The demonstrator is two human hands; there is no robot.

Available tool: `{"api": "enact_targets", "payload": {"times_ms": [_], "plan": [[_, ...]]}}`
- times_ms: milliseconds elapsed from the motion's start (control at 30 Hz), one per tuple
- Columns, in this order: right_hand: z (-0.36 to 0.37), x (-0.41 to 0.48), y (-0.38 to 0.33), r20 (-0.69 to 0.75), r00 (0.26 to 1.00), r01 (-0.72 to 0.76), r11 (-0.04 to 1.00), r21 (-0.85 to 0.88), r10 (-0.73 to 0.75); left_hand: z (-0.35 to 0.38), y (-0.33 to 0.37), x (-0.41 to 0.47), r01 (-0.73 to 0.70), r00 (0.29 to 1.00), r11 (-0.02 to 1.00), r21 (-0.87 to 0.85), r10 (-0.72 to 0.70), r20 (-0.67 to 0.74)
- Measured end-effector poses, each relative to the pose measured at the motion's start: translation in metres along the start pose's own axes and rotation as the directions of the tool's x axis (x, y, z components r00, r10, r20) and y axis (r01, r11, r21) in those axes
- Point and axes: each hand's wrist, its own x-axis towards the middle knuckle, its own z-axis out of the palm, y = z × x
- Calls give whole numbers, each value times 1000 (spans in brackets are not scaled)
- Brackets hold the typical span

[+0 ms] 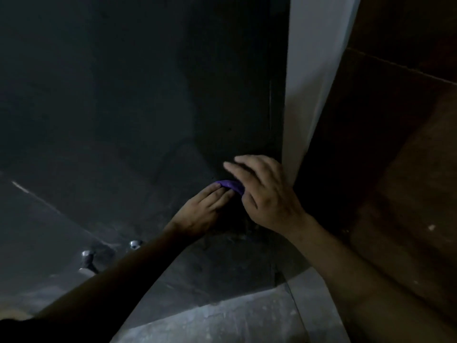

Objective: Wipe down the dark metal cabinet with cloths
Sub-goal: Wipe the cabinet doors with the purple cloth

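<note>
Head view, the only one I have. Looking down the flat side of the dark metal cabinet (123, 107), and both hands are low on it, near its lower right corner. The small purple cloth (231, 185) is bunched against the panel just inside the cabinet's right edge, and only a sliver of it shows between my hands.

My left hand (205, 209) comes in from below-left, fingers straight and flat, tips pressing the cloth's left end. My right hand (267, 194) sits over the cloth's right end, fingers stretched out loose above it, so neither hand is closed round anything. Both are on the cloth; the right covers more of it.

The cloth's long axis runs left to right across the panel, dipping slightly towards my right hand. Nearly all of the bare panel lies up and to the left of it, so I reckon the next stroke goes that way, away from the edge.

Just right of that edge: a pale strip of white wall (304, 95), then a brown cardboard box (395, 169). Below are the grey concrete floor (235, 318) and a shiny metal foot (135, 244).
</note>
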Motion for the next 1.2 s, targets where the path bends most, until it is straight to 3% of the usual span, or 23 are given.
{"api": "enact_targets", "payload": {"times_ms": [100,267,367,433,533,600,633,667,733,800,900,967,1033,1200], "plan": [[7,12,-10,152,974,183,977,-113,-165,13,-7,-40,108,988,994,20,-105,-115],[28,33,-30,288,884,429,882,-192,-368,13,-12,-104,337,932,941,17,-331,-150],[41,43,-45,284,884,439,868,-231,-372,20,8,-127,458,889,889,22,-457,-41],[53,49,-56,291,889,427,870,-248,-353,24,28,-132,572,819,820,33,-573,31],[63,50,-61,321,888,423,860,-285,-330,29,46,-146,749,659,661,-50,-735,161],[64,49,-58,310,887,431,856,-286,-343,22,46,-152,883,467,447,-143,-866,176],[62,50,-58,299,888,433,857,-279,-351,13,42,-152,931,323,278,-236,-929,182],[61,52,-59,282,888,437,859,-268,-363,3,35,-150,934,206,126,-334,-955,214],[58,61,-66,254,877,467,850,-245,-408,-16,18,-143,927,107,37,-373,-980,169],[59,75,-82,227,843,531,823,-204,-488,-25,6,-138,886,-69,-146,-440,-980,187],[61,100,-112,190,811,582,795,-168,-554,-9,2,-137,802,-180,-255,-540,-965,189],[65,113,-129,166,804,594,788,-162,-571,-6,-5,-134,676,-297,-385,-628,-923,246],[73,124,-148,174,777,628,760,-166,-604,-1,-10,-141,619,-319,-405,-673,-913,256],[86,146,-172,218,749,661,726,-190,-625,1,1,-172,713,-93,-254,-654,-958,271]]}}
